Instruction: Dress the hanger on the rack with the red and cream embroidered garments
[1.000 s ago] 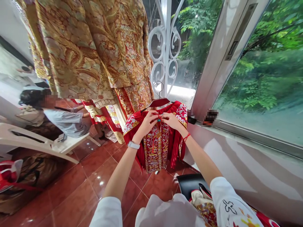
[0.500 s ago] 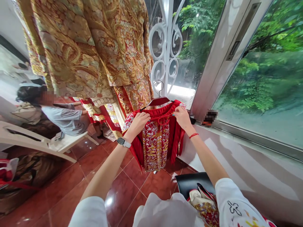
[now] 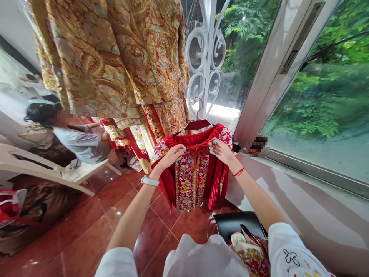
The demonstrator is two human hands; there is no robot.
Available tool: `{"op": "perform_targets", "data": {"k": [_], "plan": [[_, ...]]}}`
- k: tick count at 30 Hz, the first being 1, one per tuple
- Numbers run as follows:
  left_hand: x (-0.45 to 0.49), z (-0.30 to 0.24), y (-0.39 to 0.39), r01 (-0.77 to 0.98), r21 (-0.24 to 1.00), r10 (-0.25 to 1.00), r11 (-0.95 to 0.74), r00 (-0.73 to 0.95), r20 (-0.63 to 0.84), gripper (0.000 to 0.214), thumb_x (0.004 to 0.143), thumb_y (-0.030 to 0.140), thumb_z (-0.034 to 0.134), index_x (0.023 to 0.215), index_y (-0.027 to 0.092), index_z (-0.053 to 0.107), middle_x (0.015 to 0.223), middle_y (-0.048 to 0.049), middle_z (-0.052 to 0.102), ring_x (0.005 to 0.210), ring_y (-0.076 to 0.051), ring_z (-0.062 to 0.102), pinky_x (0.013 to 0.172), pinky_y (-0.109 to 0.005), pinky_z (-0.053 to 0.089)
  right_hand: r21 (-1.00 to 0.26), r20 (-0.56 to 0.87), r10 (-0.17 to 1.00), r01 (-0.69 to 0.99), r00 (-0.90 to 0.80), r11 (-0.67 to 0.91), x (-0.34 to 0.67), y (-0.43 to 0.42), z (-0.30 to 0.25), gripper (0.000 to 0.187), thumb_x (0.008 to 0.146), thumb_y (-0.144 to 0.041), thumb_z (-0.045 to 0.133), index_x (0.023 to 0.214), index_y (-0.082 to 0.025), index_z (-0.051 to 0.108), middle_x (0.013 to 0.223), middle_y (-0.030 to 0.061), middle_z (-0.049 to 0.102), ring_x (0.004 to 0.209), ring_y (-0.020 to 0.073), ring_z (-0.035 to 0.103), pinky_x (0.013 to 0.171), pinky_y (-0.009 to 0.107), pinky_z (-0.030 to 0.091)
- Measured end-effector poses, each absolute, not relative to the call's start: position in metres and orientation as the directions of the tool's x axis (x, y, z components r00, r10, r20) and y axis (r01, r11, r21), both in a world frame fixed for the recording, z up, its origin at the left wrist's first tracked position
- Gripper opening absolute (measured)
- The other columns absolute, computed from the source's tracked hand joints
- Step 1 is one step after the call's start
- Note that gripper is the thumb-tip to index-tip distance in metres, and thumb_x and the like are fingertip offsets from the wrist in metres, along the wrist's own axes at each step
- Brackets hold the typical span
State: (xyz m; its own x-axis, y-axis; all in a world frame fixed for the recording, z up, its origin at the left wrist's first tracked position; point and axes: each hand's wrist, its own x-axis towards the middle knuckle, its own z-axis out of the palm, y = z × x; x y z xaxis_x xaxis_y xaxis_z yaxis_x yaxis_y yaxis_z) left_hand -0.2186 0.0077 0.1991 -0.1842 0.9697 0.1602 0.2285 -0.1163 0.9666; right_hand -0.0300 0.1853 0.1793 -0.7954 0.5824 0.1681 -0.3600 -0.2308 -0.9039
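Observation:
A red embroidered skirt (image 3: 191, 177) hangs from a dark red hanger (image 3: 196, 124) hooked on the white scrolled window grille (image 3: 208, 57). My left hand (image 3: 172, 154) grips the skirt's waistband on its left side, fingers curled over the cloth. On the right side of the waistband my right hand (image 3: 220, 150) pinches the fabric, teal nails showing. A white watch sits on my left wrist and a red string on my right.
A large gold embroidered robe (image 3: 115, 57) hangs at upper left, close beside the skirt. Another person (image 3: 72, 138) sits at left by a white chair (image 3: 43, 169). A black stool (image 3: 239, 223) with folded embroidered cloth stands near my right arm. The window ledge (image 3: 302, 169) runs along the right.
My hands went from meeting at the middle of the waistband to spreading apart along it, one to each side. The skirt stays on its hanger.

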Motion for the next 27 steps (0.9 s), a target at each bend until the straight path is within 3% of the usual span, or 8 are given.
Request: {"op": "perform_targets", "data": {"k": [4, 7, 10, 14, 16, 18, 23, 27], "plan": [[-0.230, 0.213, -0.007, 0.554, 0.829, 0.951, -0.079, -0.207, 0.229, 0.015, 0.089, 0.034, 0.050, 0.087, 0.020, 0.053, 0.064, 0.0052, 0.045, 0.058, -0.012, 0.043, 0.057, -0.024, 0.035, -0.921, 0.335, 0.581, -0.127, -0.742, 0.368, -0.012, 0.194, 0.187, 0.031, 0.092, -0.049, 0.051, 0.084, -0.021, 0.061, 0.078, 0.0000, 0.064, 0.071, 0.0142, 0.060, 0.058, 0.023, 0.051], [-0.224, 0.219, -0.012, 0.779, 0.627, 0.928, 0.000, -0.233, 0.289, 0.014, 0.092, 0.028, 0.045, 0.088, 0.020, 0.056, 0.067, 0.0025, 0.053, 0.063, -0.015, 0.051, 0.065, -0.028, 0.040, -0.691, 0.514, 0.534, 0.045, -0.671, 0.721, -0.003, 0.193, 0.199, 0.020, 0.090, -0.038, 0.058, 0.083, -0.021, 0.065, 0.086, 0.0045, 0.067, 0.091, 0.0211, 0.062, 0.080, 0.029, 0.052], [-0.215, 0.216, -0.017, 0.855, 0.519, 0.887, 0.028, -0.260, 0.381, 0.018, 0.093, 0.025, 0.044, 0.103, 0.021, 0.059, 0.083, -0.0021, 0.063, 0.071, -0.018, 0.058, 0.073, -0.033, 0.047, -0.450, 0.659, 0.409, 0.104, -0.631, 0.887, 0.004, 0.190, 0.204, 0.015, 0.094, -0.033, 0.053, 0.092, -0.024, 0.065, 0.096, 0.0067, 0.069, 0.099, 0.0251, 0.062, 0.093, 0.040, 0.049], [-0.226, 0.203, -0.027, 0.857, 0.504, 0.673, -0.104, -0.313, 0.671, 0.043, 0.089, 0.022, 0.053, 0.132, 0.026, 0.049, 0.130, -0.0091, 0.055, 0.106, -0.021, 0.059, 0.093, -0.037, 0.050, -0.408, 0.760, 0.443, 0.180, -0.476, 0.895, 0.013, 0.205, 0.187, 0.040, 0.088, -0.041, 0.061, 0.125, -0.026, 0.056, 0.132, 0.0098, 0.058, 0.126, 0.0303, 0.049, 0.109, 0.051, 0.037], [-0.243, 0.196, -0.030, 0.870, 0.487, 0.552, -0.077, -0.370, 0.747, 0.052, 0.085, 0.023, 0.061, 0.135, 0.025, 0.047, 0.135, -0.0102, 0.052, 0.122, -0.024, 0.052, 0.105, -0.043, 0.044, -0.417, 0.748, 0.510, 0.298, -0.425, 0.859, 0.015, 0.221, 0.176, 0.066, 0.078, -0.042, 0.071, 0.137, -0.025, 0.048, 0.147, 0.0121, 0.045, 0.137, 0.0355, 0.036, 0.114, 0.059, 0.027], [-0.264, 0.192, -0.031, 0.867, 0.496, 0.555, -0.044, -0.392, 0.734, 0.054, 0.083, 0.024, 0.064, 0.134, 0.023, 0.049, 0.133, -0.0109, 0.054, 0.127, -0.026, 0.049, 0.111, -0.047, 0.039, -0.451, 0.702, 0.544, 0.304, -0.460, 0.839, 0.014, 0.238, 0.170, 0.075, 0.074, -0.037, 0.071, 0.142, -0.022, 0.043, 0.150, 0.0135, 0.042, 0.139, 0.0358, 0.034, 0.116, 0.059, 0.024], [-0.295, 0.194, -0.026, 0.840, 0.543, 0.618, -0.005, -0.424, 0.662, 0.036, 0.089, 0.024, 0.052, 0.124, 0.020, 0.060, 0.122, -0.0108, 0.063, 0.116, -0.024, 0.058, 0.104, -0.044, 0.045, -0.633, 0.602, 0.580, 0.114, -0.548, 0.765, 0.017, 0.273, 0.182, 0.050, 0.075, -0.019, 0.053, 0.124, -0.019, 0.063, 0.128, 0.0104, 0.063, 0.124, 0.0280, 0.055, 0.112, 0.047, 0.037], [-0.309, 0.210, -0.033, 0.829, 0.559, 0.707, -0.006, -0.392, 0.589, 0.034, 0.089, 0.034, 0.051, 0.116, 0.019, 0.065, 0.116, -0.0107, 0.067, 0.111, -0.025, 0.061, 0.102, -0.042, 0.046, -0.862, 0.160, 0.600, 0.186, -0.784, 0.472, 0.036, 0.303, 0.208, 0.029, 0.068, -0.026, 0.065, 0.096, -0.018, 0.072, 0.093, 0.0073, 0.075, 0.097, 0.0285, 0.067, 0.095, 0.045, 0.052]]}}
